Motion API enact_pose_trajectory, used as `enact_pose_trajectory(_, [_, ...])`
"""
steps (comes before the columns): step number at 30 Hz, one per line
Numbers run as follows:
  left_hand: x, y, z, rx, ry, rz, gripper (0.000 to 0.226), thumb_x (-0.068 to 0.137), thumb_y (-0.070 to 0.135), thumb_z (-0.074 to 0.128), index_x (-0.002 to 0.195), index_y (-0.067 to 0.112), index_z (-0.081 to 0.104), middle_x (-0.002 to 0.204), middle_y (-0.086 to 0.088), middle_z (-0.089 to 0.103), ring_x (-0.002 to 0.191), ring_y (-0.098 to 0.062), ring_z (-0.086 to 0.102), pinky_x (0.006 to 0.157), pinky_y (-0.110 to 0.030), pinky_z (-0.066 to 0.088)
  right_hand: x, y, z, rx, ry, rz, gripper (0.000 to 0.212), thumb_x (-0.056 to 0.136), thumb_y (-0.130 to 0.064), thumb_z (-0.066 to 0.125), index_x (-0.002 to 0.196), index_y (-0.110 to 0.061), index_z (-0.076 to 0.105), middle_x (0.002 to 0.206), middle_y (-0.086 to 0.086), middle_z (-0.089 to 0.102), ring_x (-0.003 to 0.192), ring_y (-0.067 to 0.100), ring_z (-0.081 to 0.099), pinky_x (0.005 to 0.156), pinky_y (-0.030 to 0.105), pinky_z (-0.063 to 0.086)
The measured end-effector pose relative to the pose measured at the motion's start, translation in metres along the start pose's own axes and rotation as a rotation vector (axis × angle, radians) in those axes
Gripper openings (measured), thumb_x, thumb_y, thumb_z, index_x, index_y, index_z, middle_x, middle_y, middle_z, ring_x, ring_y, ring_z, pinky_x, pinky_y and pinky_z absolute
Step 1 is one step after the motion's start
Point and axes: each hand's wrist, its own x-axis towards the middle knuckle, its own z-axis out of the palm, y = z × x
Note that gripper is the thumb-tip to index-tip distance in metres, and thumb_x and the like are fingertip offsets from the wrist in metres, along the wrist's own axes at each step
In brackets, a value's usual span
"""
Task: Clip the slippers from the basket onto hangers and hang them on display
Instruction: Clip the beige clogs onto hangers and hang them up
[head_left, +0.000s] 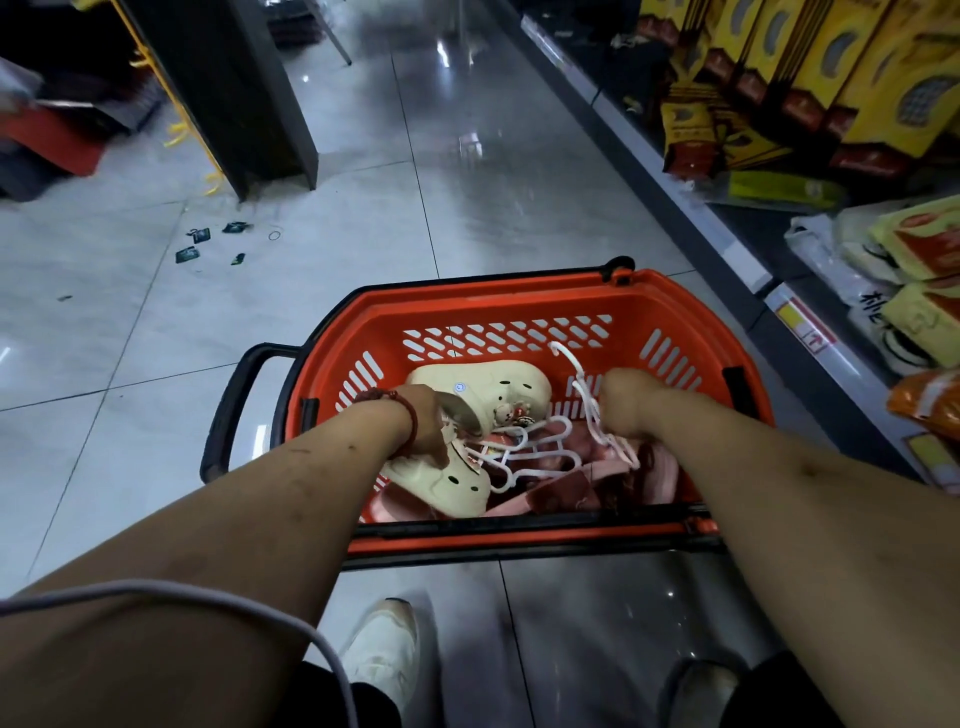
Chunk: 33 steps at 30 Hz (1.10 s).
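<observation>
Orange plastic basket (519, 296) sits on glossy grey floor tiles (363, 218), slotted walls, black rim and a black handle (234, 410) sticking out on its left side. Wide open tile beyond the basket's far rim; aisle runs straight ahead. Tight on the basket's right: shelf edge (727, 244) with yellow boxes (831, 78) and bagged goods almost against that rim. Dark shelving unit (228, 93) stands well off past the basket's far-left corner, small dark scraps (200, 236) on tiles near it.

Inside the basket: two cream foam slippers (498, 395), rounded, holed, small charm on top, lying over pink slippers (660, 473) on the basket bottom. White thin plastic hangers (524, 447) tangled in the middle.

Left hand (423, 426), red bead bracelet on wrist, grips the near cream slipper by its edge. Right hand (623, 405) is clenched round a white hanger, hook rising toward the basket's far wall. Both forearms cross the basket's near rim.
</observation>
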Motion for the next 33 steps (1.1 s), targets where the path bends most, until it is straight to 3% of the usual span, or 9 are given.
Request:
enact_pose_trajectory(3, [-0.010,-0.001,0.003,0.019,-0.017,-0.036,0.038,0.061,0.039,0.088,0.077,0.027,0.056,0.085,0.002,0.066,0.078,-0.018,0.063,0.062,-0.031,0.050,-0.012,-0.011,-0.008,0.041,0.088,-0.026,0.009,0.092,-0.008,0.058,0.085,-0.012,0.063,0.089,0.008,0.062,0.086,0.028,0.059,0.074,0.028,0.044])
enact_pose_trajectory(8, [-0.031,0.001,0.006,-0.017,0.058,-0.015,0.037,0.068,0.035,0.085,0.060,0.022,0.051,0.066,0.004,0.056,0.065,-0.018,0.054,0.060,-0.027,0.043,-0.031,-0.019,-0.015,0.147,0.206,-0.062,0.021,0.096,-0.007,0.053,0.107,-0.005,0.071,0.115,0.014,0.070,0.106,0.031,0.065,0.088,0.031,0.052])
enact_pose_trajectory(12, [-0.049,0.004,0.000,-0.146,0.223,0.021,0.023,0.075,0.035,0.082,0.085,0.024,0.064,0.077,0.005,0.057,0.078,-0.017,0.055,0.066,-0.025,0.040,-0.046,-0.020,-0.022,0.283,0.329,-0.105,0.022,0.094,0.000,0.054,0.089,-0.018,0.066,0.113,0.010,0.067,0.101,0.029,0.065,0.075,0.027,0.047])
enact_pose_trajectory(14, [-0.056,0.008,-0.007,-0.232,0.333,0.056,0.029,0.077,0.032,0.081,0.102,0.023,0.069,0.077,0.006,0.054,0.080,-0.017,0.054,0.068,-0.023,0.037,-0.051,-0.021,-0.026,0.354,0.374,-0.142,0.024,0.094,0.001,0.052,0.087,-0.019,0.061,0.108,0.013,0.068,0.096,0.031,0.066,0.070,0.029,0.047])
enact_pose_trajectory(17, [-0.070,0.018,-0.018,-0.355,0.452,0.122,0.023,0.077,0.028,0.081,0.095,0.020,0.070,0.079,0.004,0.058,0.081,-0.018,0.055,0.066,-0.023,0.034,-0.063,-0.024,-0.036,0.424,0.462,-0.211,0.019,0.098,-0.004,0.049,0.100,-0.016,0.063,0.103,0.016,0.070,0.090,0.031,0.065,0.069,0.030,0.046])
enact_pose_trajectory(22, [-0.084,0.034,-0.026,-0.670,0.637,0.184,0.017,0.074,0.024,0.084,0.082,0.019,0.069,0.080,0.000,0.071,0.075,-0.017,0.064,0.067,-0.025,0.048,-0.092,-0.026,-0.053,0.535,0.628,-0.233,0.018,0.099,-0.013,0.051,0.116,-0.015,0.054,0.088,0.008,0.063,0.072,0.021,0.055,0.062,0.028,0.038])
enact_pose_trajectory(26, [-0.099,0.054,-0.032,-0.917,0.724,0.202,0.019,0.076,0.022,0.084,0.090,0.016,0.072,0.084,0.003,0.073,0.074,-0.011,0.066,0.069,-0.023,0.051,-0.114,-0.028,-0.067,0.753,0.789,-0.105,0.018,0.099,-0.012,0.050,0.115,-0.011,0.058,0.099,0.006,0.061,0.080,0.016,0.051,0.066,0.024,0.036])
enact_pose_trajectory(29, [-0.108,0.065,-0.036,-1.239,0.737,0.168,0.023,0.074,0.014,0.085,0.094,0.010,0.073,0.087,0.000,0.076,0.079,-0.015,0.071,0.080,-0.029,0.058,-0.129,-0.030,-0.075,0.919,0.818,-0.037,0.017,0.100,-0.011,0.045,0.112,-0.010,0.058,0.106,0.008,0.065,0.089,0.024,0.059,0.072,0.030,0.041])
enact_pose_trajectory(33, [-0.122,0.074,-0.043,-1.484,0.748,0.152,0.030,0.072,0.014,0.086,0.100,0.009,0.074,0.090,-0.005,0.076,0.069,-0.013,0.068,0.074,-0.029,0.059,-0.150,-0.035,-0.078,1.006,0.779,-0.072,0.017,0.098,-0.018,0.051,0.112,-0.015,0.060,0.100,0.005,0.067,0.079,0.019,0.064,0.056,0.024,0.045])
